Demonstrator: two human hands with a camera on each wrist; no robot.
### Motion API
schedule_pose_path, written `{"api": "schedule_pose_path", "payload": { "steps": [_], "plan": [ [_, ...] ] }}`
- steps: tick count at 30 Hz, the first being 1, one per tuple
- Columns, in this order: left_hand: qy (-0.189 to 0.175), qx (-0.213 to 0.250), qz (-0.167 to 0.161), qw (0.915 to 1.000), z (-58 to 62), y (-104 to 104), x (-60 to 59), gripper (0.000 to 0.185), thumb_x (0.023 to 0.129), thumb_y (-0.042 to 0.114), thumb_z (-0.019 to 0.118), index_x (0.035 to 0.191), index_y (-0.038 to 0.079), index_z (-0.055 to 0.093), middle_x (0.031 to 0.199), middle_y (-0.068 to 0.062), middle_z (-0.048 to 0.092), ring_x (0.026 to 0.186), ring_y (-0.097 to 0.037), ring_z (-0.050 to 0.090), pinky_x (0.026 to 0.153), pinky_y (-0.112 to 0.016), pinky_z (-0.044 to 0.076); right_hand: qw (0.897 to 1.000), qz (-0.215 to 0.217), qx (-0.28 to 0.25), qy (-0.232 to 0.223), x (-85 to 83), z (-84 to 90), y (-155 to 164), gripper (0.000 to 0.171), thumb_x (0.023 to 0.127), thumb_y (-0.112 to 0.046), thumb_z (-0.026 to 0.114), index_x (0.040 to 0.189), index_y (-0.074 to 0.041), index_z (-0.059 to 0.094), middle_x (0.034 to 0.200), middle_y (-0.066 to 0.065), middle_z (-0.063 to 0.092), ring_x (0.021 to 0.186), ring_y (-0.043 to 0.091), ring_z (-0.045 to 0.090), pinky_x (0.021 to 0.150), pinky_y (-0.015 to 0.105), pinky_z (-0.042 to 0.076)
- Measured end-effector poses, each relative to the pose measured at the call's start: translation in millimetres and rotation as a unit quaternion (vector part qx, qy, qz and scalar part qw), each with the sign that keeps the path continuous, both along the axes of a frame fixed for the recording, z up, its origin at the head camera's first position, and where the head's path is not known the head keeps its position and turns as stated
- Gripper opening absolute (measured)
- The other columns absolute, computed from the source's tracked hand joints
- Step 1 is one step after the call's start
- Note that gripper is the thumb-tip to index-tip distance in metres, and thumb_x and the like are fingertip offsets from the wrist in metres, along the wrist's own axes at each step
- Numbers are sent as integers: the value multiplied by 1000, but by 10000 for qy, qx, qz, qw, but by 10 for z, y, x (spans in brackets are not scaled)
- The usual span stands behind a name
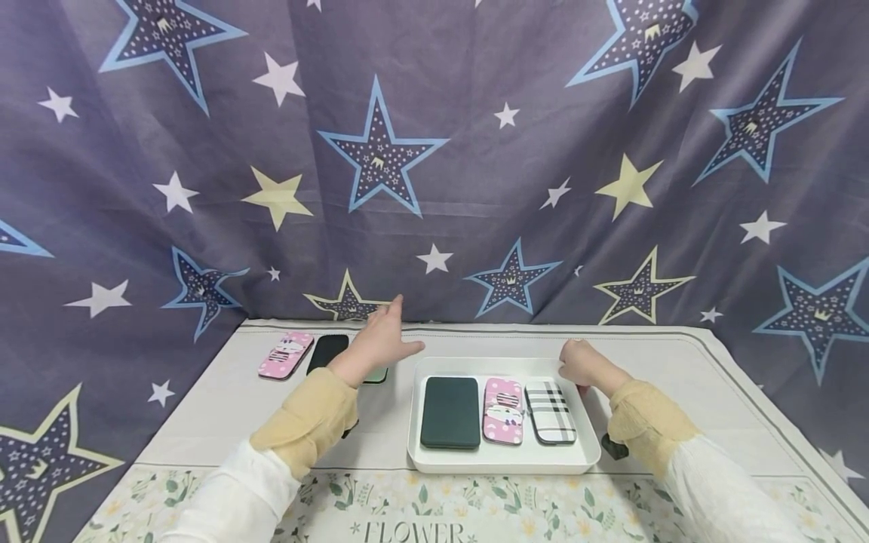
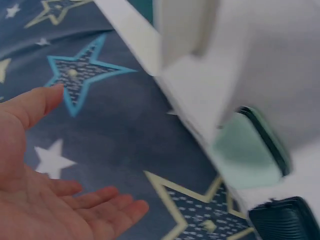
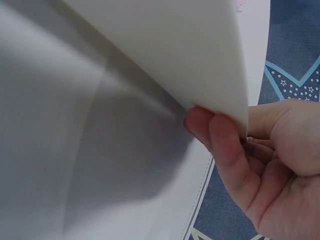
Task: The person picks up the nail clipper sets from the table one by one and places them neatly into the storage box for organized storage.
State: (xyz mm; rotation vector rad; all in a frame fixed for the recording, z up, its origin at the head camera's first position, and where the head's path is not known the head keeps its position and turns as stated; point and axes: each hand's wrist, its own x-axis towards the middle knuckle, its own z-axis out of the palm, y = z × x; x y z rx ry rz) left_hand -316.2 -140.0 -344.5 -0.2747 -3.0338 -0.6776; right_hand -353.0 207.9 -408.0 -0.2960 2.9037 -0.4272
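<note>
Matt white plastic tray (image 1: 416, 422); cloth star backdrop (image 1: 434, 151).

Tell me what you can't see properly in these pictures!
- Pale green phone case: head view, mostly hidden behind the left hand and its sleeve.
- Small dark thing by the white plastic tray: head view, half covered by the right sleeve, too small to identify.
- Right hand fingertips: right wrist view, tucked behind the tray's corner.
- Left wrist view: blurred.

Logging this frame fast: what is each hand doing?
Left hand: open, fingers spread, holding nothing.
Right hand: grips the white tray by its rim.
</note>
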Motion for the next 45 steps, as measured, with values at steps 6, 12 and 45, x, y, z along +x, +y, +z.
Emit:
{"api": "schedule_pose_path", "payload": {
  "steps": [6,12,45],
  "plan": [
    [304,-200,331,9988,-212,-124,-122,103,82,47,68,151,3,6,149,-31,19,137,-47,21,109,-56,29,10000,28,-22,44,3,-8,9,20,85,3,52,95,14,65,53,7,59,41,12,59,44,24,52],
    [822,-195,661,9942,-360,-212,-248,100,83,54,63,151,4,8,151,-31,13,137,-49,19,108,-58,28,10000,58,2,46,-5,-13,12,19,85,2,52,95,13,65,51,6,59,40,12,59,44,23,52],
    [-10,-1857,699,9801,-896,-614,-602,72,96,51,41,131,-11,46,137,-33,40,134,-44,29,108,-53,30,9998,115,9,135,-9,-22,34,16,85,1,52,81,6,67,48,5,56,40,11,57,42,22,50]
  ]
}}
